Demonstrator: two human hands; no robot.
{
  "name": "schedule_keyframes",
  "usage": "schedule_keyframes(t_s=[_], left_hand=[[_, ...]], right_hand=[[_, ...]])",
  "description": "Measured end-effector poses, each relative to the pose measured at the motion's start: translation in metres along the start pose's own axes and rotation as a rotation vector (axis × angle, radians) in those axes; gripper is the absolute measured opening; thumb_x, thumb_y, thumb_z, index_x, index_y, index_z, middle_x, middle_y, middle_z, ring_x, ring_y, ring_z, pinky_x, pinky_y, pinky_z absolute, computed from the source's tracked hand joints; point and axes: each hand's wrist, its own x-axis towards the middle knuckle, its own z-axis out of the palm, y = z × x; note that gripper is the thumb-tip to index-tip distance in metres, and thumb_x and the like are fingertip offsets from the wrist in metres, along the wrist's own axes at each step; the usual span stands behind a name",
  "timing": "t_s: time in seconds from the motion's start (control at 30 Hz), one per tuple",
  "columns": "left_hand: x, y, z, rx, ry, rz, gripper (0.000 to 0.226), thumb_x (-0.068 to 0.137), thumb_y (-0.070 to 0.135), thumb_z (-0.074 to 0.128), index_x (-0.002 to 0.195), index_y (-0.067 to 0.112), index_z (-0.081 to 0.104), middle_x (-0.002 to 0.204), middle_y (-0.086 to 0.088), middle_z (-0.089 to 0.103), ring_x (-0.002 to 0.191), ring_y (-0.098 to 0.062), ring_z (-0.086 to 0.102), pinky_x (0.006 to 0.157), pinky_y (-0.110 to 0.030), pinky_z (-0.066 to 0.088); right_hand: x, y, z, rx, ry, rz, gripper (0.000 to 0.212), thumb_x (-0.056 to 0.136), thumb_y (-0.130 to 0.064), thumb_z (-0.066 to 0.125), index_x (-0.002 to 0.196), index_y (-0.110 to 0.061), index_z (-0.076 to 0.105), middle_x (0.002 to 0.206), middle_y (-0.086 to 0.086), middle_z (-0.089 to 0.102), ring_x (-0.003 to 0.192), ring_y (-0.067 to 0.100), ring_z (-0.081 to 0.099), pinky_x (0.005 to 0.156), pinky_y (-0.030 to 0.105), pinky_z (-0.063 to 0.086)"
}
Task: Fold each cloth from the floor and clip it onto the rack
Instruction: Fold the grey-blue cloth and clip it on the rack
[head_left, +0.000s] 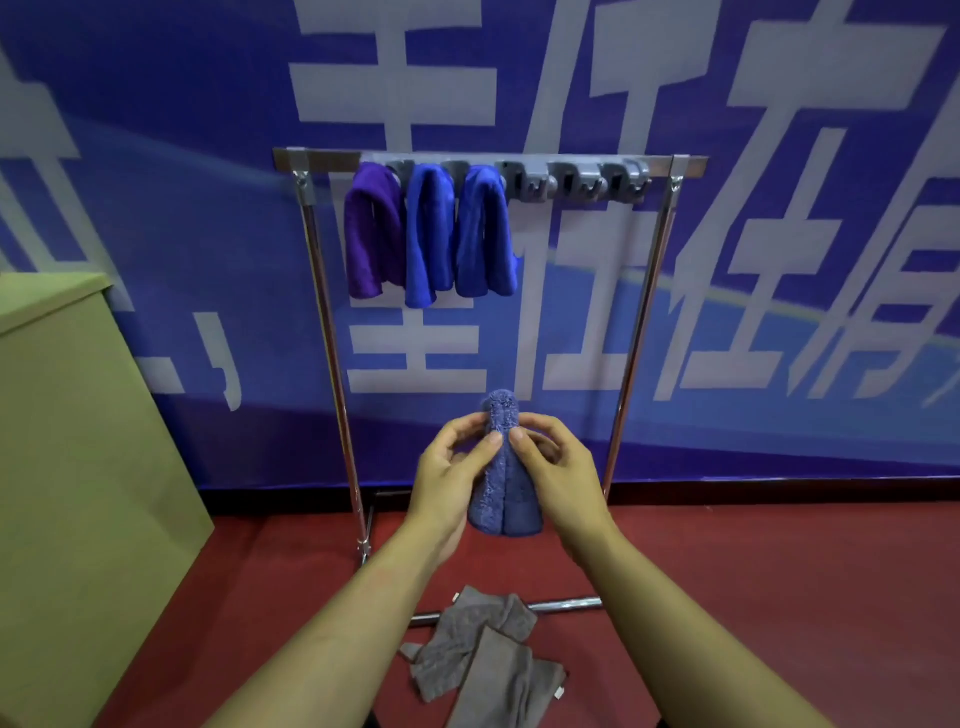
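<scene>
A folded blue-grey cloth (506, 483) hangs upright between my hands in front of the rack. My left hand (449, 478) pinches its left side near the top, and my right hand (558, 473) pinches its right side. The metal rack (647, 291) stands against the wall with a grey clip bar (571, 174) along its top rail. Three folded cloths hang clipped at the bar's left end: a purple one (374, 234), a blue one (428, 239) and another blue one (485, 234). Grey cloths (483, 654) lie crumpled on the red floor below my arms.
A tan cardboard box (78, 457) stands at the left, close to the rack's left post. A blue banner (779, 260) with large white characters covers the wall behind. The rack's base bar (566, 604) lies across the red floor (753, 597) near the grey cloths.
</scene>
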Motion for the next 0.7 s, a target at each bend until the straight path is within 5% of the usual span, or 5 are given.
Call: schedule_keyframes(t_s=[0.27,0.4,0.5,0.7], left_hand=[[0.037,0.044,0.025,0.258,-0.036,0.046,0.042,0.09,0.015,0.073,0.132,0.018,0.064,0.118,-0.004,0.074,0.113,-0.02,0.069,0.103,-0.042,0.053],[0.058,0.069,0.05,0.569,-0.087,0.164,0.044,0.093,0.023,0.068,0.135,0.032,0.059,0.127,0.002,0.059,0.111,-0.008,0.063,0.099,-0.03,0.052],[0.084,0.092,0.079,0.695,-0.014,0.325,0.04,0.098,0.024,0.061,0.137,0.031,0.057,0.12,0.004,0.051,0.096,0.002,0.056,0.083,-0.015,0.045],[0.149,0.127,0.117,0.776,0.152,0.521,0.025,0.1,0.024,0.056,0.122,0.024,0.067,0.109,0.0,0.057,0.091,-0.013,0.06,0.077,-0.025,0.044]], right_hand=[[0.031,-0.04,0.005,0.235,0.014,0.056,0.027,0.094,-0.02,0.068,0.12,-0.012,0.069,0.104,0.006,0.078,0.101,0.022,0.074,0.087,0.034,0.059],[0.059,-0.062,0.002,0.13,0.072,-0.066,0.016,0.099,-0.018,0.062,0.109,-0.013,0.074,0.096,0.005,0.079,0.094,0.019,0.075,0.082,0.033,0.06],[0.091,-0.092,-0.003,0.03,0.118,-0.17,0.017,0.101,-0.019,0.058,0.106,-0.016,0.073,0.092,0.001,0.079,0.088,0.012,0.075,0.078,0.029,0.061],[0.158,-0.139,-0.018,-0.225,0.222,-0.38,0.018,0.102,-0.021,0.055,0.11,-0.021,0.071,0.09,-0.012,0.073,0.078,-0.004,0.068,0.065,0.012,0.051]])
